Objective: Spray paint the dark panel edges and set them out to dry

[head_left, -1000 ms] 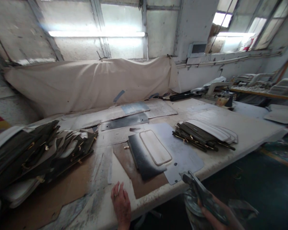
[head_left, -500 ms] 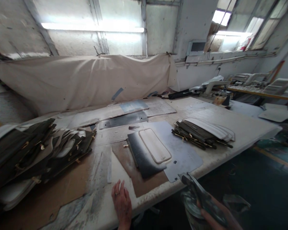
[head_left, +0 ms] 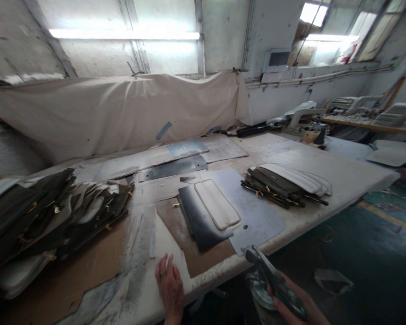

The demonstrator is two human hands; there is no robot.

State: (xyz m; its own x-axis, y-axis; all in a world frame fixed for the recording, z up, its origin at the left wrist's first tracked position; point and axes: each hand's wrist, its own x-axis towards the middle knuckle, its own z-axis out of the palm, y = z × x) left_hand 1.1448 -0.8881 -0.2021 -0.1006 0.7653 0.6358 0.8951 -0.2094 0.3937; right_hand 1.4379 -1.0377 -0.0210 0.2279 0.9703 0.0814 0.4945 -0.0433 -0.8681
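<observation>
My right hand (head_left: 286,295) is wrapped round the handle of a metal spray gun (head_left: 262,266) with a cup below it, held off the table's front edge. Its nozzle end points toward a dark piece (head_left: 189,212) with a small gold zipper pull at its left side. On that piece lies a pale rounded panel (head_left: 217,204) with a darker rim. My left hand (head_left: 169,282) rests on the table edge, fingers loosely spread, holding nothing. Under the dark piece are a brown board (head_left: 209,262) and a grey-white sheet (head_left: 264,225).
A stack of dark zippered pieces with white panels (head_left: 284,183) lies to the right. A larger pile of similar pieces (head_left: 101,207) covers the left, on brown cardboard (head_left: 104,257). A beige cloth (head_left: 122,117) hangs behind the table. Stained boards (head_left: 223,149) lie at the back.
The spray gun in my right hand has shifted slightly left along the table's front edge. My left hand and the pieces on the table stay nearly in place; the view has tilted a little.
</observation>
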